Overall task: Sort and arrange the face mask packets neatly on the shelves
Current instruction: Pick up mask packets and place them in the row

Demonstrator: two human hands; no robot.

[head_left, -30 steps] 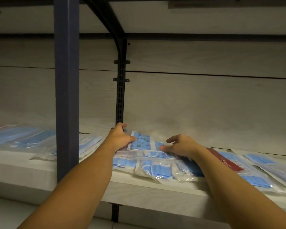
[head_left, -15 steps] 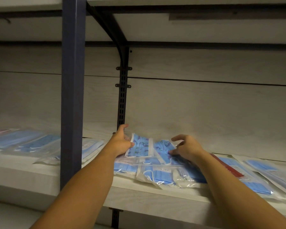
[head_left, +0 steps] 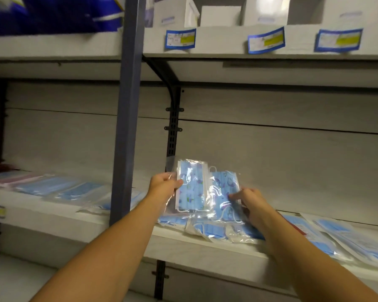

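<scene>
Pale shelf [head_left: 205, 251] carries bagged blue mask packets [head_left: 214, 231] (some overlapping).

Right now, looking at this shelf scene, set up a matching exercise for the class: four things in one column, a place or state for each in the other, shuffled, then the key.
Things
1. patterned mask packet
2. second patterned packet
3. white boxes
4. plain blue mask packets

Places or states
A. on the upper shelf
B. pinched by the left hand
C. lying flat left of the blue post
D. touched by the right hand

Pairs: 1-B, 2-D, 3-A, 4-C
</scene>
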